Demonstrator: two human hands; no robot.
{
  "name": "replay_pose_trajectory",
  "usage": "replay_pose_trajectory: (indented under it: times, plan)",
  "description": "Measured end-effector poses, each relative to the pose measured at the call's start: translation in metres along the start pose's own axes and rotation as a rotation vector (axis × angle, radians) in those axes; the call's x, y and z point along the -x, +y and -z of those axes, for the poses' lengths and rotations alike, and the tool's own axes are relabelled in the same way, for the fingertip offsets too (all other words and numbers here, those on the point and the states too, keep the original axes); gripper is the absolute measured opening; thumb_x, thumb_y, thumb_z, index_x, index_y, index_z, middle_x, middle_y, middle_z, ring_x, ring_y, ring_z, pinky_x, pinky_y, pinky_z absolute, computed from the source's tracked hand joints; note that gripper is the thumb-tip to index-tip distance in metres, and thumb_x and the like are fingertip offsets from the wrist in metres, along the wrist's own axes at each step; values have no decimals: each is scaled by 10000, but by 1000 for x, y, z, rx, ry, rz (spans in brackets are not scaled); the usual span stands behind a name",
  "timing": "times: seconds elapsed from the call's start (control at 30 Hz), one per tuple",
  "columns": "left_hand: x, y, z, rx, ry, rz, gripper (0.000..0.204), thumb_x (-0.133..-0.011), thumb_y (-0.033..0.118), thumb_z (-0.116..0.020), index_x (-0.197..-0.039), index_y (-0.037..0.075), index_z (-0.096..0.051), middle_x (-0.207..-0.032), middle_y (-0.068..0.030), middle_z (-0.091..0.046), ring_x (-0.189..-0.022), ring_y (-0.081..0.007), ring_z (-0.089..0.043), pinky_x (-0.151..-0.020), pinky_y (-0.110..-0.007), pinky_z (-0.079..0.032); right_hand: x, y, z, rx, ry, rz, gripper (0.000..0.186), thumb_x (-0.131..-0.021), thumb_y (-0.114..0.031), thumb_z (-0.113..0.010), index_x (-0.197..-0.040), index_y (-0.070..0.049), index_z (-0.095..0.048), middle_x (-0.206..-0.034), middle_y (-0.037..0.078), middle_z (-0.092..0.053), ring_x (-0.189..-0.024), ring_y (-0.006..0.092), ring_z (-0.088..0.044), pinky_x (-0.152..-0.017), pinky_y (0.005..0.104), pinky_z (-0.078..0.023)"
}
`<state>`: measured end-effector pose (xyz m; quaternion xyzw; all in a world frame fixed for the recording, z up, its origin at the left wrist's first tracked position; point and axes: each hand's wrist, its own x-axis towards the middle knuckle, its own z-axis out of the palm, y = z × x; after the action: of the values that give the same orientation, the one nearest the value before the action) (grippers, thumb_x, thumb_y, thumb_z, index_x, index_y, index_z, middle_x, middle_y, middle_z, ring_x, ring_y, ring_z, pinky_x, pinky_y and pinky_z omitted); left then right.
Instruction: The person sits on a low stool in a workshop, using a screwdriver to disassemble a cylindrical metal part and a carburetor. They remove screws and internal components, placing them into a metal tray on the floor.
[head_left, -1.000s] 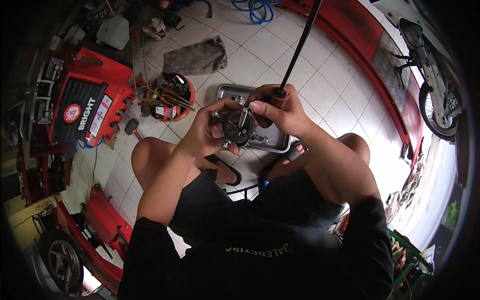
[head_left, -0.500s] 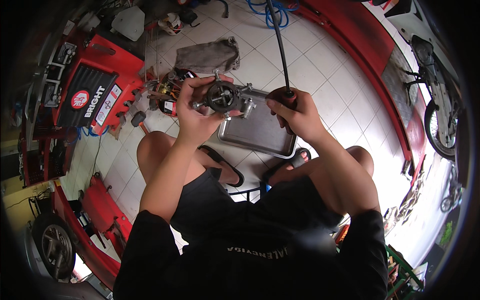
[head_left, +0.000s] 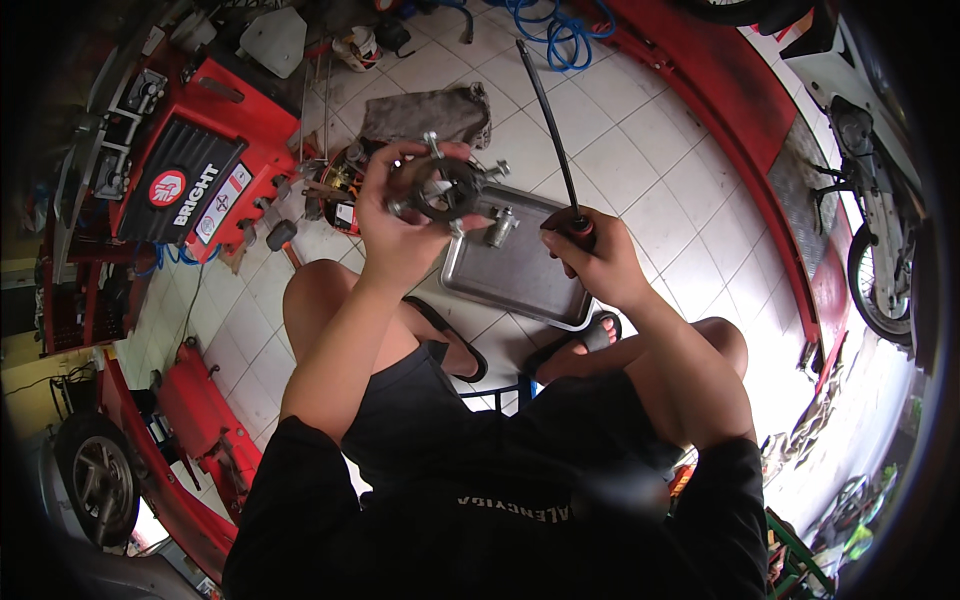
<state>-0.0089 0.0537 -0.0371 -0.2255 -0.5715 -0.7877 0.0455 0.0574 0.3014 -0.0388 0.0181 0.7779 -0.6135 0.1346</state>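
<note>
My left hand (head_left: pixel 392 222) is closed around a dark round metal part (head_left: pixel 436 208) with several bolts sticking out from its rim. The part is raised above the near-left corner of a metal tray (head_left: pixel 520 313). In my right hand (head_left: pixel 605 262) is a screwdriver (head_left: pixel 553 125), gripped by its dark reddish handle; its long black shaft points up and away, apart from the round part. A small silver cylindrical piece (head_left: pixel 502 230) appears to lie in the tray, just right of my left fingers.
A grey rag (head_left: pixel 425 117) lies on the tiled floor beyond my hands. At the left stand a red and black machine (head_left: pixel 190 165) and a hammer (head_left: pixel 283 236). Blue hose (head_left: pixel 560 45) coils at the far side. A red platform (head_left: pixel 730 120) and a motorcycle (head_left: pixel 870 200) are at the right.
The screwdriver's shaft has tipped, so its far end sits lower and further left in view. The round part has turned slightly in my left hand. My view has shifted a little.
</note>
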Motion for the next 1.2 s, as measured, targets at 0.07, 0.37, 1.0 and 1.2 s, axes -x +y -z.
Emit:
replay_pose_trajectory:
  times: [0.07,0.37,1.0,1.2]
  plan:
    - [-3,-1,6,212,83,203,597,-827,32,-818,-1323,-16,-489,-1264,-177,-637,-1157,-286,-642,-1034,-416,-529,-1,0,-2,-4,29,22,220,-927,-159,-719,-1018,33,-659,-707,22,-619,-589,82,-545,-543,272,-438]
    - [-14,-14,15,856,233,528,747,-911,560,-639,-1347,-36,-520,-1278,-157,-637,-1190,-280,-621,-1063,-407,-514,0,2,-7,40,-44,5,248,-941,-158,-706,-1077,43,-653,-745,21,-617,-623,81,-565,-576,261,-462]
    - [-10,1,27,186,73,138,651,-731,13,-880,-1305,-68,-583,-1149,-171,-699,-1023,-235,-705,-848,-328,-607,23,-42,27,512,186,229,286,-946,-247,-679,-1021,30,-682,-766,214,-682,-672,360,-664,-662,399,-526]
    - [-14,2,26,209,113,88,673,-707,-56,-865,-1314,-58,-575,-1177,-155,-695,-1050,-247,-692,-910,-342,-585,24,-30,25,501,172,288,276,-928,-243,-693,-1001,23,-688,-753,213,-677,-687,369,-677,-662,406,-529]
